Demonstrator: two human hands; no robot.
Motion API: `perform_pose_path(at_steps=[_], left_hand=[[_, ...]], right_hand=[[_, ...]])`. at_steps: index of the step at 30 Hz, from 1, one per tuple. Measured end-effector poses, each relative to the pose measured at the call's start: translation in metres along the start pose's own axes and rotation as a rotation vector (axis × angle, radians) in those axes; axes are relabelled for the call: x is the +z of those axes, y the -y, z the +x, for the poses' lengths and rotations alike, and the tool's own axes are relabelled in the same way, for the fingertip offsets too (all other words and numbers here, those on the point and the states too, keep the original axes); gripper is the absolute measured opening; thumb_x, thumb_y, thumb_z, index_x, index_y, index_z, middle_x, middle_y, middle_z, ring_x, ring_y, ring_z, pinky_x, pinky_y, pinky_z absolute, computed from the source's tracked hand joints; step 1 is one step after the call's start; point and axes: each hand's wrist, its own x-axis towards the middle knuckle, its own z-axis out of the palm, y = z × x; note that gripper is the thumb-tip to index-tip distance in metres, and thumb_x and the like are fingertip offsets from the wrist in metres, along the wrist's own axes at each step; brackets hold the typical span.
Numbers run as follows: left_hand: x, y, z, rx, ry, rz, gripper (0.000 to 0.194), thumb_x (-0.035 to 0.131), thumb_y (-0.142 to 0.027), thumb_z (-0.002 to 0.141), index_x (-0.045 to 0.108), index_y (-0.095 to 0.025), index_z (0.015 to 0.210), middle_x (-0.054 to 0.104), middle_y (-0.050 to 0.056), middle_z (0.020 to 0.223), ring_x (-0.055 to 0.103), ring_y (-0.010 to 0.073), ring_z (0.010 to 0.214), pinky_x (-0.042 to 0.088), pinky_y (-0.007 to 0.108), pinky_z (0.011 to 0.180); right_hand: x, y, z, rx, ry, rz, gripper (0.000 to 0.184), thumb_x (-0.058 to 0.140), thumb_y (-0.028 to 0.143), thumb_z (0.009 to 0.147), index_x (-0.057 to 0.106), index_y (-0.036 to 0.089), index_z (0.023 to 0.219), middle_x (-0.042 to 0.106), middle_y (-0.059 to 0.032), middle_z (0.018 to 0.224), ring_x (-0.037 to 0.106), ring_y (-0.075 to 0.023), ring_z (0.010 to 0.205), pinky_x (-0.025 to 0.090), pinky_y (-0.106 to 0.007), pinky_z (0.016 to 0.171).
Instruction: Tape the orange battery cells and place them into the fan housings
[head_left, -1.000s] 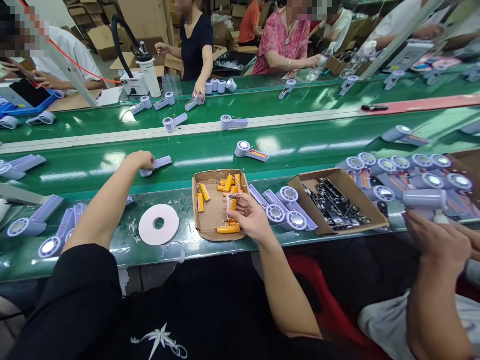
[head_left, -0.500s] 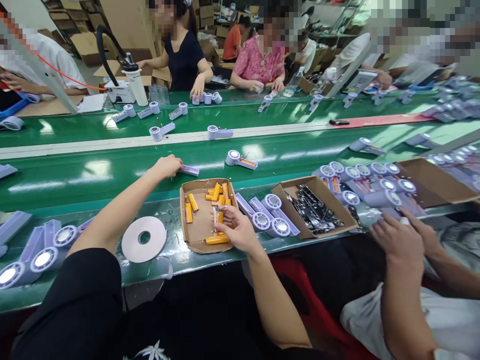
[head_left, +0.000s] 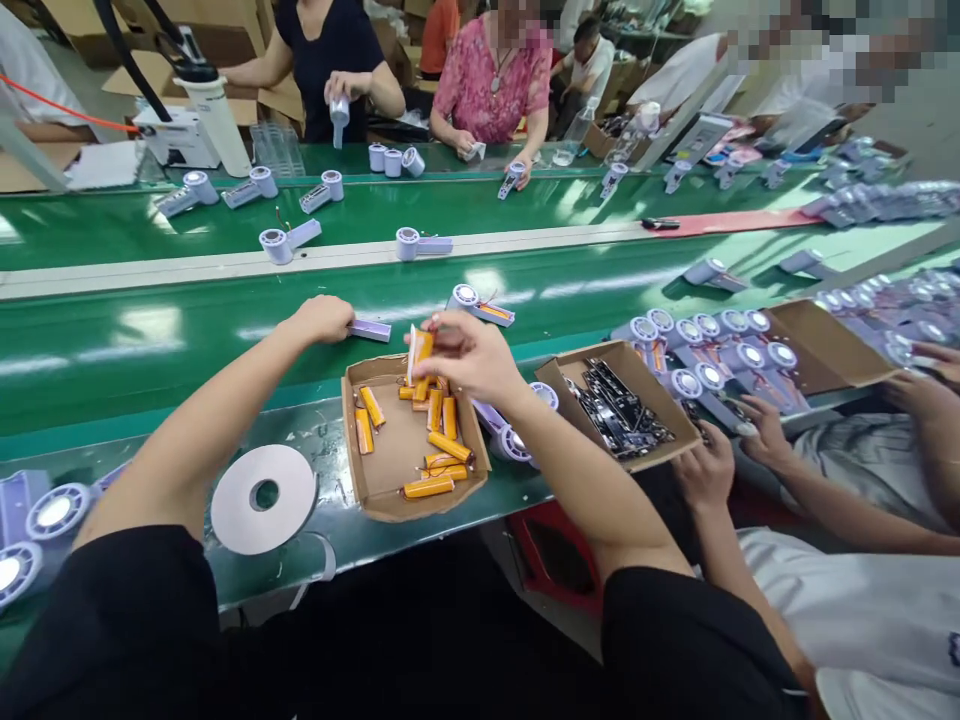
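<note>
My left hand (head_left: pixel 327 320) is closed round the head end of a purple handheld fan body; its open, trough-like handle (head_left: pixel 371 330) sticks out to the right over the green belt. My right hand (head_left: pixel 476 358) pinches an orange cylindrical battery (head_left: pixel 423 356) with a white strip along its side, held upright above the far edge of a shallow cardboard box (head_left: pixel 386 500). Inside that box lie several more orange batteries (head_left: pixel 429 487). Beyond my right hand, a fan with an orange battery in its handle (head_left: pixel 495 314) rests on the belt.
A roll of white tape (head_left: pixel 232 500) lies flat left of the box. To the right stands a box of black circuit boards (head_left: pixel 622 405), with rows of purple fans (head_left: pixel 750 355) past it. A co-worker's hands (head_left: pixel 709 470) work close on my right. Other people sit across the green belt (head_left: pixel 187 330).
My right hand has risen from inside the battery box to above its far edge, carrying the battery. My left hand keeps its hold on the fan body. The camera view has shifted.
</note>
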Motion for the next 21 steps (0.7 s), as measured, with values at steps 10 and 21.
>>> perform_pose_path(at_steps=[10,21], left_hand=[[0.003,-0.019,-0.009,-0.091,-0.162,-0.202,0.034,0.05,-0.042,0.107,0.073,-0.027,0.126,0.08,0.009,0.129,0.074,0.0282,0.118,0.051,0.034,0.096],[0.007,-0.033,0.011,-0.116,-0.172,-0.238,0.033,0.045,-0.041,0.112,0.067,-0.025,0.13,0.078,0.012,0.137,0.073,0.0305,0.127,0.052,0.036,0.099]], right_hand=[[0.003,-0.085,0.117,-0.011,0.119,-0.643,0.037,0.087,0.026,0.085,0.076,0.02,0.12,0.082,-0.0009,0.094,0.076,-0.0204,0.087,0.057,-0.031,0.087],[0.009,-0.082,0.123,0.02,0.423,-1.224,0.038,0.079,0.031,0.1,0.075,0.027,0.138,0.087,-0.0076,0.111,0.078,-0.029,0.097,0.048,-0.032,0.083]])
